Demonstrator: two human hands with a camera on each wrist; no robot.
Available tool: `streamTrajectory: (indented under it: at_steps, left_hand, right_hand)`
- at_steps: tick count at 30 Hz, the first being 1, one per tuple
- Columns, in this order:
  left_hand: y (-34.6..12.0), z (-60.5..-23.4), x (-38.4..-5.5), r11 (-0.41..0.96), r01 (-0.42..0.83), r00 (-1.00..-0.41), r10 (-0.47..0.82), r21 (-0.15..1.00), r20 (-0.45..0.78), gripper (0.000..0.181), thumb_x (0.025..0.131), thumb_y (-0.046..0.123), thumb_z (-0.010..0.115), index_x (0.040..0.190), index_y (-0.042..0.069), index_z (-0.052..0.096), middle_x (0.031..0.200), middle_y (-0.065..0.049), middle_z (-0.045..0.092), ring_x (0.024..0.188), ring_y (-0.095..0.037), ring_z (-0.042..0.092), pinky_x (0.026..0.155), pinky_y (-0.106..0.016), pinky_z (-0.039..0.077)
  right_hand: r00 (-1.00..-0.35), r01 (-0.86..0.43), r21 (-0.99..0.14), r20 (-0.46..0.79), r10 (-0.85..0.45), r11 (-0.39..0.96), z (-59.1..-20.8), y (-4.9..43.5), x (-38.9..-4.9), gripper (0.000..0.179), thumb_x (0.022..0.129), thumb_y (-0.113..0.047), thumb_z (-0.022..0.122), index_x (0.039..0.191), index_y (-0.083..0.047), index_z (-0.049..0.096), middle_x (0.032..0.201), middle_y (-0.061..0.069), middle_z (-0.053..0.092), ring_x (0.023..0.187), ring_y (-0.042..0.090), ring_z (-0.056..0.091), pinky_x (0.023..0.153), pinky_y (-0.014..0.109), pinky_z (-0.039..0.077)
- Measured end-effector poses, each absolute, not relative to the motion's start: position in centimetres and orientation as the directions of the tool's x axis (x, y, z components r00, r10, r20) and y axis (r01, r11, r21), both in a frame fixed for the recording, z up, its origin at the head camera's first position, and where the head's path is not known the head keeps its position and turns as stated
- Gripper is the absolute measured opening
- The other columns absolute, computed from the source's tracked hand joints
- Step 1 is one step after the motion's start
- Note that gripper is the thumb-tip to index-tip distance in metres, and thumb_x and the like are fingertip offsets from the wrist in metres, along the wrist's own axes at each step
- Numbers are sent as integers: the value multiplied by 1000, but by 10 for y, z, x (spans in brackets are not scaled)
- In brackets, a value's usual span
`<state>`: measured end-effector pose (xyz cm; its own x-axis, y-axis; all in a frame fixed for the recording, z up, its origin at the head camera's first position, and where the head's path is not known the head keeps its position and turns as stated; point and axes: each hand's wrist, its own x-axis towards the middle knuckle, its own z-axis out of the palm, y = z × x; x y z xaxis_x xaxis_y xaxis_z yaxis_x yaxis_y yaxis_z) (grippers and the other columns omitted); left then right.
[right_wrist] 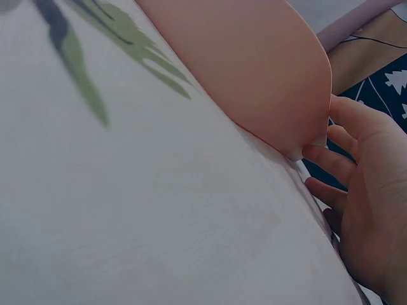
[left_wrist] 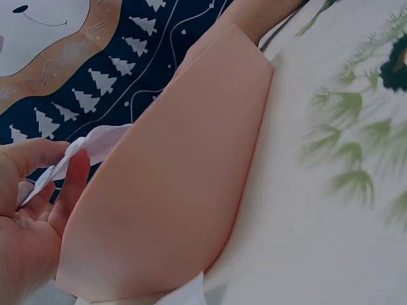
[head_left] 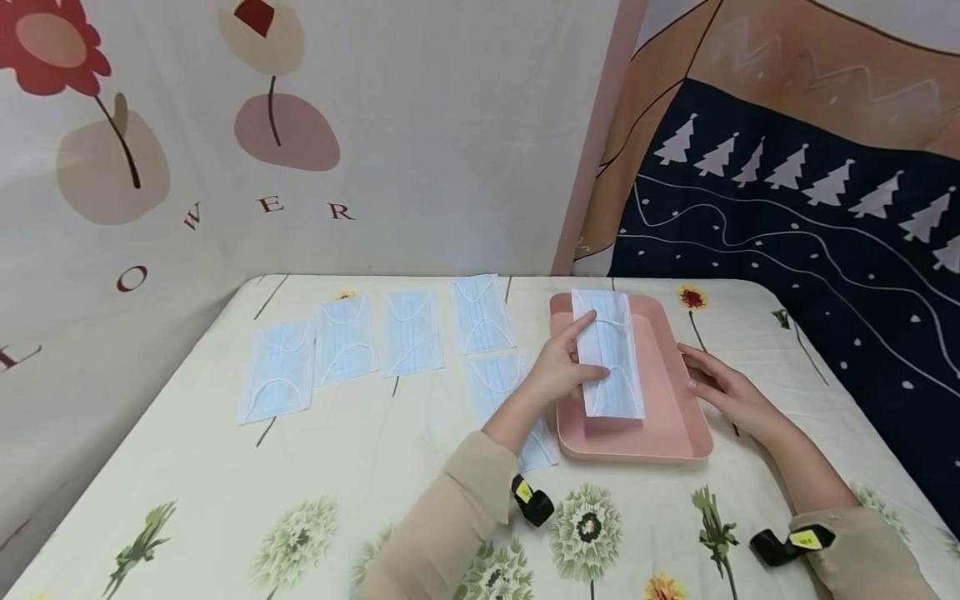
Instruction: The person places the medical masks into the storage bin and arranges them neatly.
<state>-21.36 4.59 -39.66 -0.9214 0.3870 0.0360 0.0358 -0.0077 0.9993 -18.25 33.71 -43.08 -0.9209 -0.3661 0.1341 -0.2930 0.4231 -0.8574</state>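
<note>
only head view shows inside pink tray (head_left: 671, 383)

Pale fabric backdrop (head_left: 465, 125) behind table (head_left: 420, 437); large red flower (head_left: 51, 40) printed upper left, beige and pink rounded shapes (head_left: 311, 133) near it, brown letters (head_left: 340, 211) below, W, E, R readable; pinkish vertical band (head_left: 600, 142) at its right edge; beyond, tan area (head_left: 780, 75) above dark navy panel (head_left: 870, 300), dotted, wavy-lined, white trees (head_left: 787, 169) in row; table covering cream-white, printed with green-white blooms (head_left: 570, 533); light soft, even
</note>
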Motion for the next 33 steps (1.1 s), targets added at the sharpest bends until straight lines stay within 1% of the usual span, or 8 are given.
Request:
streamTrajectory:
  at_steps: [5,12,14,17,20,23,28,33]
  left_hand:
    - [54,-395,-214,13,28,-920,390,1000,21,87,76,-11,72,149,22,37,110,-3,64,89,-12,64,74,-28,54]
    - [67,-396,-213,93,41,-925,380,995,3,87,73,-11,75,147,19,40,113,-5,61,88,-11,61,74,-24,53]
    - [70,-397,-213,112,42,-925,379,993,-4,87,73,-12,75,147,18,41,115,-8,61,88,-12,61,73,-25,53]
    - [74,-398,-212,209,81,-929,369,975,-2,85,73,-8,77,146,18,42,128,-8,56,97,-12,58,79,-24,51]
    - [76,-400,-212,321,131,-933,359,938,7,83,73,-2,78,146,17,43,140,-6,48,115,-12,51,92,-24,43]
    - [77,-402,-212,383,147,-935,354,912,2,83,73,-1,78,146,16,43,144,-5,45,125,-14,44,100,-27,37]
    - [80,-405,-213,446,138,-943,333,884,-21,82,73,-2,77,145,16,43,145,-5,44,129,-16,41,102,-29,36]
    - [85,-409,-215,561,149,-948,316,814,-44,81,73,-2,76,145,13,43,147,-10,40,133,-21,38,102,-29,37]
  right_hand:
    - [-924,-289,-855,130,-361,430,-431,339,-181,58,101,-14,50,151,-4,24,146,32,29,119,-12,38,91,7,35]
    - [-923,-292,-851,131,-362,437,-433,339,-182,58,101,-14,50,151,-3,24,146,32,29,118,-13,38,91,7,35]
    - [-921,-295,-853,134,-364,431,-433,339,-182,57,101,-13,50,151,-3,24,146,32,29,118,-12,38,91,7,35]
    - [-916,-306,-853,144,-374,422,-433,338,-183,57,100,-11,50,151,-2,24,145,32,29,118,-11,39,91,7,35]
    - [-911,-319,-853,156,-383,412,-433,337,-183,57,100,-8,50,150,0,24,144,33,30,118,-11,39,90,7,36]
    - [-907,-326,-854,162,-390,405,-433,337,-183,57,100,-7,50,150,0,24,144,34,30,118,-11,39,90,8,36]
    - [-913,-312,-858,151,-379,409,-433,337,-183,57,100,-7,50,151,-2,24,145,32,30,119,-11,39,90,8,36]
    - [-913,-320,-848,156,-378,423,-432,337,-183,57,100,-8,50,151,-2,24,144,32,32,119,-11,38,90,7,35]
